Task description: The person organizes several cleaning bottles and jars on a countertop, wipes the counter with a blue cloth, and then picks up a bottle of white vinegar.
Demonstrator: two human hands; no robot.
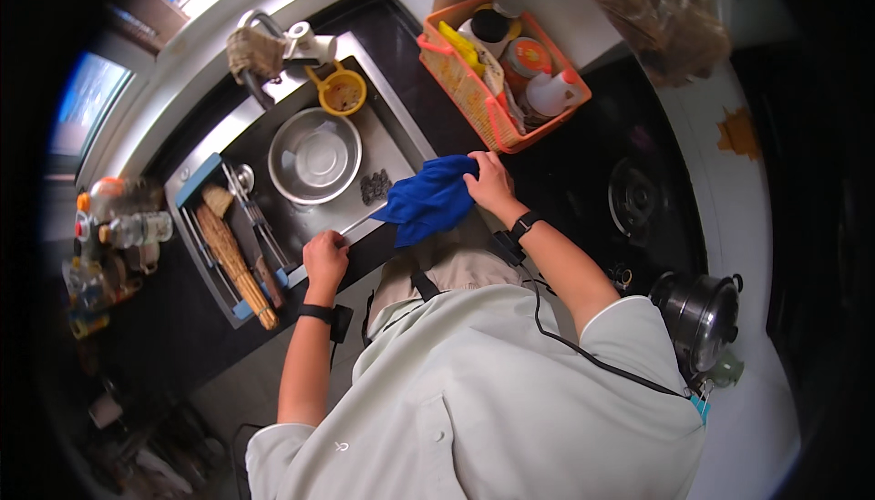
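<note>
My right hand (489,184) grips one corner of a blue cloth (433,200), pinched between thumb and fingers. The cloth hangs bunched over the front right corner of a stainless steel sink (391,132), covering part of its rim. At the sink's front edge is my left hand (326,258), its fingers curled in and nothing visible in them; its fingertips are partly hidden. Inside the sink sit a round metal basin (316,155), a dark steel wool scourer (375,187) and a yellow strainer (342,93).
A rack (199,181) across the sink's left holds a bundled straw brush (236,261) and a knife (267,280). The faucet (258,93) rises behind. An orange basket (456,83) of bottles and jars stands right, near a gas burner (632,196). Several plastic bottles (137,229) stand left.
</note>
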